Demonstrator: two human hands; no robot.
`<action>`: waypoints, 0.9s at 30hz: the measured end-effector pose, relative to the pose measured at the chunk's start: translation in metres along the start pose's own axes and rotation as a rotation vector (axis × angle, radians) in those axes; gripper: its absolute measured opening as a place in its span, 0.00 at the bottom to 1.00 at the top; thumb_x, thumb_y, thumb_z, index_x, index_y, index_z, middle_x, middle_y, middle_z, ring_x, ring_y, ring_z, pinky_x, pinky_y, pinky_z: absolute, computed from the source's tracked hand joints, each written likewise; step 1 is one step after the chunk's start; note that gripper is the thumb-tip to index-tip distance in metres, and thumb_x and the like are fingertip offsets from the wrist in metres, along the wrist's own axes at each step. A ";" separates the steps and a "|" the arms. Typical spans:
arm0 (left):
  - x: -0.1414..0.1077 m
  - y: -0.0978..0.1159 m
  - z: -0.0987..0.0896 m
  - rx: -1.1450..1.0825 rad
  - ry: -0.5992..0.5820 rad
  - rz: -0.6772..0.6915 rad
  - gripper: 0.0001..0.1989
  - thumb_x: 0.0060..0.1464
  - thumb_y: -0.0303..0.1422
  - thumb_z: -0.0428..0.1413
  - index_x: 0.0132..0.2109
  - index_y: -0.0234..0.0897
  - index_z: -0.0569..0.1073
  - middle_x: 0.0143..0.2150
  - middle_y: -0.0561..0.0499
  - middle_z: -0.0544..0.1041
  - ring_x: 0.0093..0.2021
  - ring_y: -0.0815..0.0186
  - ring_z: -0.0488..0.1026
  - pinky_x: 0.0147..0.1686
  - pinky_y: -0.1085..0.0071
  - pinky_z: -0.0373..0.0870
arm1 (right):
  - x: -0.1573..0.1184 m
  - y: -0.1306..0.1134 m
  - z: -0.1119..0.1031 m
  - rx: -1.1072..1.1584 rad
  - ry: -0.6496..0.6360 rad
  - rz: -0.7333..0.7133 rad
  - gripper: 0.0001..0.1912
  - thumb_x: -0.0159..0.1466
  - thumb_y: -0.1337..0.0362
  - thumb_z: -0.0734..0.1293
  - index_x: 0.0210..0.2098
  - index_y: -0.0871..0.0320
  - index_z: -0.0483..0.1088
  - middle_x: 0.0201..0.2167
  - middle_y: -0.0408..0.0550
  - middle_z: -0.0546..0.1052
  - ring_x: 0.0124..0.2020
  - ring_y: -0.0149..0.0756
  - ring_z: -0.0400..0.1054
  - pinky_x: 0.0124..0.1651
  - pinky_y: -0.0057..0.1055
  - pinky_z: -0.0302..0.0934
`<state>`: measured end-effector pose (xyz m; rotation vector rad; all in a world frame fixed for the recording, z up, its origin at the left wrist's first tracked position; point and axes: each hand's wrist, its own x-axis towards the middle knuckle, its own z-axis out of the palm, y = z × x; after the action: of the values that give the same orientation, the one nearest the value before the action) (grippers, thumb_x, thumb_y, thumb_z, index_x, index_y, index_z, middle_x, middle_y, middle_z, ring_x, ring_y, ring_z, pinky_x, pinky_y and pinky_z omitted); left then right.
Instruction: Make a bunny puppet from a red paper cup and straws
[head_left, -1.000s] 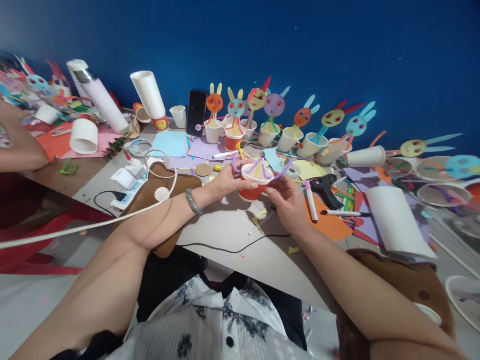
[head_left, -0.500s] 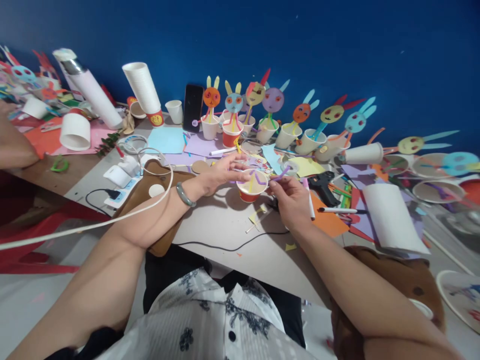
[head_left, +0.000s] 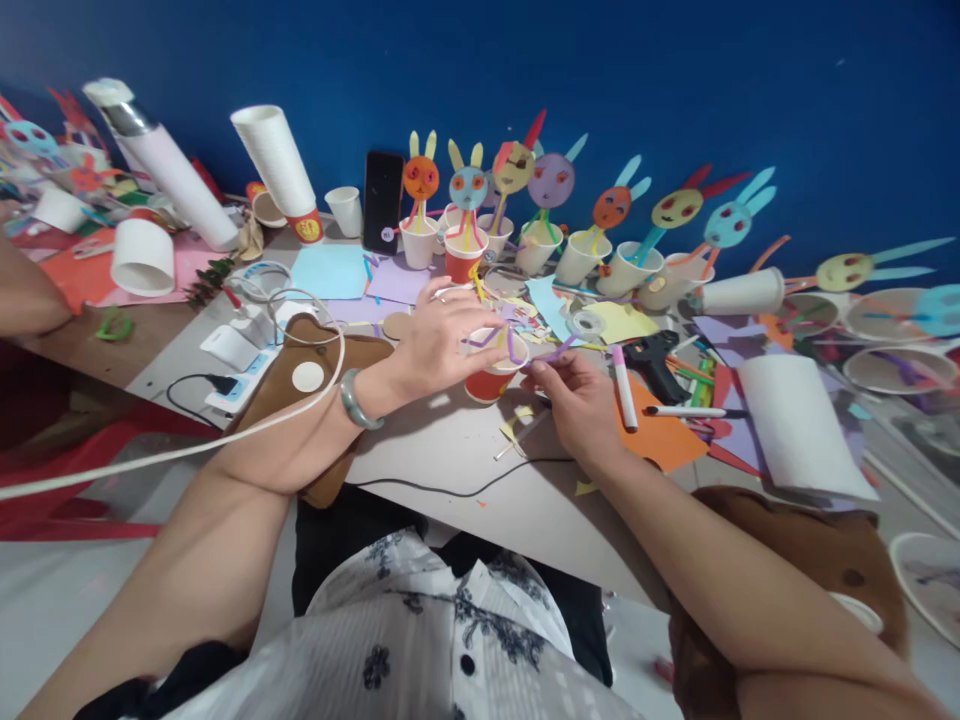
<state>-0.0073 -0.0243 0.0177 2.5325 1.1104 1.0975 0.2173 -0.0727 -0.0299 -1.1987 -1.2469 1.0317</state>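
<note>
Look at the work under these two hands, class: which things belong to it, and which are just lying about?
Probably part of the work:
- red paper cup, beside the left hand
- purple strip, in the right hand
- glue gun
- stacked paper cups

Probably just lying about:
- phone
- pale flask
- green leaves

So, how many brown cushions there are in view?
2. One brown cushion is at left, partly covered by the left forearm; the other brown cushion is at lower right, partly behind the right forearm.
</note>
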 end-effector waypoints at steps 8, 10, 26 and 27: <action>0.002 0.005 -0.005 -0.040 -0.091 -0.124 0.10 0.66 0.42 0.62 0.45 0.42 0.82 0.43 0.52 0.86 0.51 0.59 0.81 0.79 0.44 0.44 | -0.002 0.002 0.004 -0.008 -0.043 -0.016 0.19 0.59 0.45 0.79 0.34 0.51 0.73 0.26 0.40 0.77 0.29 0.35 0.74 0.40 0.37 0.73; 0.003 0.007 -0.007 -0.069 -0.117 -0.146 0.07 0.65 0.39 0.62 0.42 0.42 0.82 0.40 0.54 0.86 0.49 0.60 0.81 0.80 0.43 0.42 | -0.002 0.003 0.004 -0.011 -0.043 -0.022 0.19 0.60 0.46 0.79 0.34 0.51 0.73 0.26 0.40 0.78 0.28 0.35 0.74 0.39 0.37 0.72; 0.008 0.004 -0.010 -0.191 -0.130 -0.168 0.07 0.64 0.36 0.60 0.38 0.42 0.81 0.40 0.54 0.85 0.48 0.59 0.80 0.80 0.42 0.38 | 0.008 -0.016 -0.014 -0.096 -0.133 0.064 0.28 0.54 0.56 0.78 0.52 0.51 0.71 0.39 0.46 0.85 0.39 0.43 0.81 0.47 0.44 0.76; 0.009 0.003 -0.012 -0.195 -0.133 -0.176 0.07 0.64 0.36 0.60 0.38 0.41 0.81 0.40 0.53 0.86 0.47 0.60 0.80 0.79 0.42 0.39 | 0.011 -0.022 -0.020 -0.119 -0.115 0.053 0.30 0.54 0.59 0.78 0.55 0.51 0.70 0.41 0.47 0.85 0.41 0.43 0.82 0.48 0.43 0.76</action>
<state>-0.0099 -0.0217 0.0322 2.2740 1.1075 0.9289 0.2363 -0.0665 -0.0061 -1.2836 -1.3887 1.0905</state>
